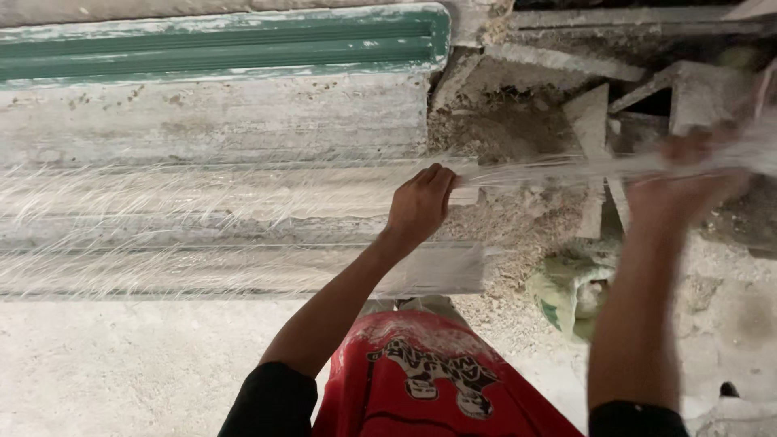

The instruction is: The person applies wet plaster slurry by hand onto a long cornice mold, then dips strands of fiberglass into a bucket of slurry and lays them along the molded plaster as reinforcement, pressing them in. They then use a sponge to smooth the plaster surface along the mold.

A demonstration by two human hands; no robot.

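Red shirt (429,380) nearest; our left hand (419,206) is pinching, our blurred right hand (688,174) is gripping clear film (202,218), stretching it taut between them over long slabs (218,121).

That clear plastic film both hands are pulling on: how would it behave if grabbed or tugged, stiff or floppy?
Probably floppy and light: the plastic film bunches into a thin rope where the left hand grips it. It looks stretchy, drawn taut toward the blurred right hand. Its streaked wrinkles over the grey slabs suggest it clings and could tear.
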